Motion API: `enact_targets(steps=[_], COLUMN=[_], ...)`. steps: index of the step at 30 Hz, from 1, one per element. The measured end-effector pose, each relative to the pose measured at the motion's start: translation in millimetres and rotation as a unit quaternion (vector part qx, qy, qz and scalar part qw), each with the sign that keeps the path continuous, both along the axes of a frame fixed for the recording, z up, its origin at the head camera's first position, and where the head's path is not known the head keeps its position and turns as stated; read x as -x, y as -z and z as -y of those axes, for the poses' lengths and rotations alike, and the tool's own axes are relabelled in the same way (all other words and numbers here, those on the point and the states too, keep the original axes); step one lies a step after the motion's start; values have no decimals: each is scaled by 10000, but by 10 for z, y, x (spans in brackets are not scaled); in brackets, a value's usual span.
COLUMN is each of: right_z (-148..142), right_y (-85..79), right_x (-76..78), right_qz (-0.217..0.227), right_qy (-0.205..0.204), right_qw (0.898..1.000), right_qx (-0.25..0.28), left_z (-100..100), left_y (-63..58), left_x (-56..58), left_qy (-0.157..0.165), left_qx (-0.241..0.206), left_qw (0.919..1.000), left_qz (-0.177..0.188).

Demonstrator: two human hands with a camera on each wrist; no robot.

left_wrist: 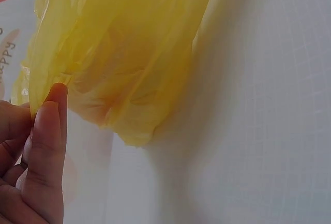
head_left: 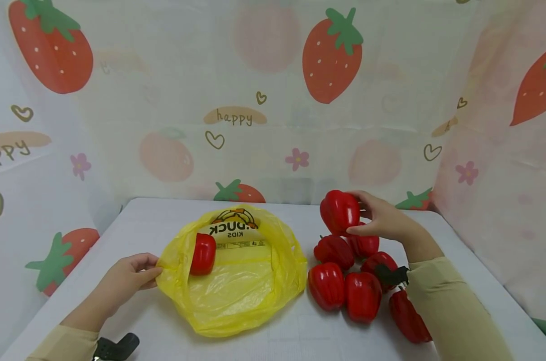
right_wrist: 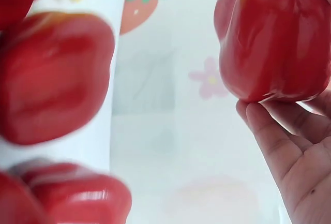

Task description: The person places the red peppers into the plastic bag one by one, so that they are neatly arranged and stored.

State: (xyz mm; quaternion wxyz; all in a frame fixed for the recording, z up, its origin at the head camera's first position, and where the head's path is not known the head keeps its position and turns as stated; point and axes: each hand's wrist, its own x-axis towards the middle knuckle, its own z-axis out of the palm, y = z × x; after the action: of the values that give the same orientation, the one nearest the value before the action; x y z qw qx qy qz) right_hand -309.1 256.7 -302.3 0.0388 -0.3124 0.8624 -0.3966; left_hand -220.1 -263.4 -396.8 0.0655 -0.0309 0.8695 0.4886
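Note:
A yellow plastic bag lies with its mouth spread wide on the white table, and one red bell pepper is inside it at the left. My left hand pinches the bag's left rim between thumb and fingers; the left wrist view shows the thin film hanging from that pinch. Above a group of red peppers, my right hand holds another red bell pepper. In the right wrist view the fingers support this pepper from below, with the thumb at its upper side.
Several red bell peppers lie close together right of the bag, one partly behind the right sleeve. Dark straps show at both wrists. A strawberry-patterned sheet walls the table at the back and sides.

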Motion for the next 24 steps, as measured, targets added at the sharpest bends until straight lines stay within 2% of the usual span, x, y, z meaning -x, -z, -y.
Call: enact_targets(steps=[5, 17, 24], right_z=[217, 651, 871], right_y=[-35, 1, 46], right_x=[7, 22, 56], right_qz=[-73, 243, 327], right_qy=[-135, -539, -604], right_qw=[9999, 9982, 9976], right_qx=[-68, 90, 65], left_z=[-3, -18, -22], left_y=[5, -5, -10], left_x=[-2, -8, -13], left_qy=[-60, -88, -68], left_qx=[20, 64, 63], left_qw=[10000, 9999, 9999], left_qz=[70, 99, 55])
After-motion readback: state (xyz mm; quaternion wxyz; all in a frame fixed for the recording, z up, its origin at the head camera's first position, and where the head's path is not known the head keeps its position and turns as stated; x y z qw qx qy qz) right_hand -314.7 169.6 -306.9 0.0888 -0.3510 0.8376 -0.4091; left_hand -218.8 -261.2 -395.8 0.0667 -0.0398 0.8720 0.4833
